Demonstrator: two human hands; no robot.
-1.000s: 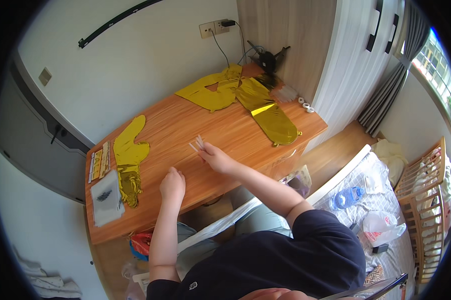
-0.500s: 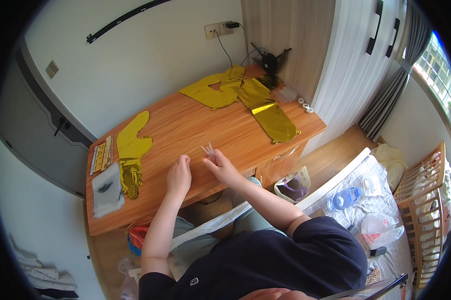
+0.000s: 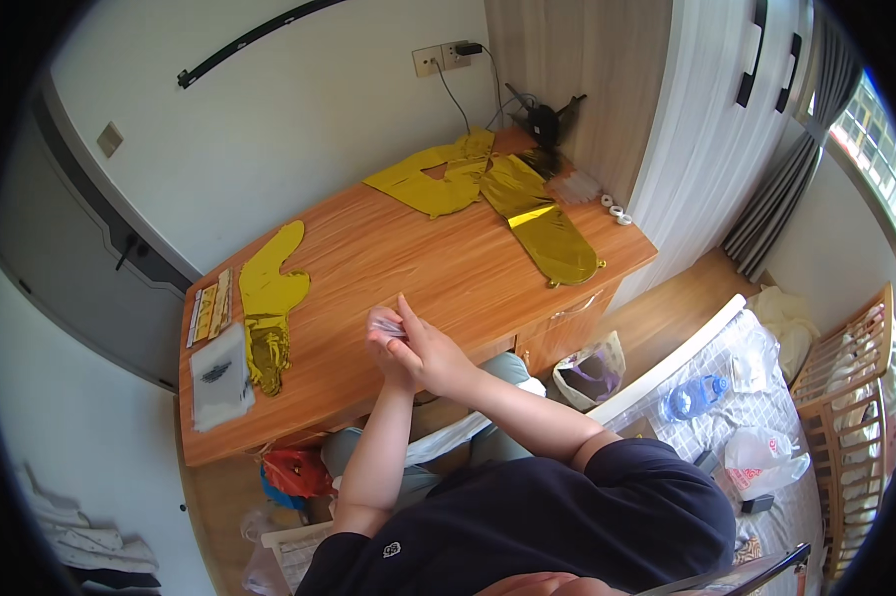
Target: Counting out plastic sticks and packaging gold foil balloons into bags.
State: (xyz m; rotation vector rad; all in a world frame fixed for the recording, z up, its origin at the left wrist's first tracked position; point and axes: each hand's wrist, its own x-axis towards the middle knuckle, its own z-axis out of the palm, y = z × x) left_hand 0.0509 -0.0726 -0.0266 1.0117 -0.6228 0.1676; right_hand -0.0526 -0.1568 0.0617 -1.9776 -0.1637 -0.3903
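Above the front edge of the wooden desk (image 3: 363,283), my two hands are together. My left hand (image 3: 385,366) is closed around a small bundle of thin whitish clear straws (image 3: 389,327). My right hand (image 3: 438,360) presses on the same bundle from the right, its thumb across the straws and one finger pointing up. Most of the bundle is hidden between the palms. To the left lies a flat gold foil balloon (image 3: 274,273), uninflated. More gold foil balloons (image 3: 550,243) are spread at the back right.
A clear bag with dark pieces (image 3: 219,382) and a printed card strip (image 3: 209,308) lie at the desk's left end. Clear sticks (image 3: 577,187), white tape rolls (image 3: 617,213) and a black router (image 3: 544,124) occupy the back right corner. A water bottle (image 3: 696,397) lies on the bed.
My left hand has moved right and my right hand slightly down, so they meet. The straws, earlier in my right hand alone, are now between both hands. The view has shifted slightly.
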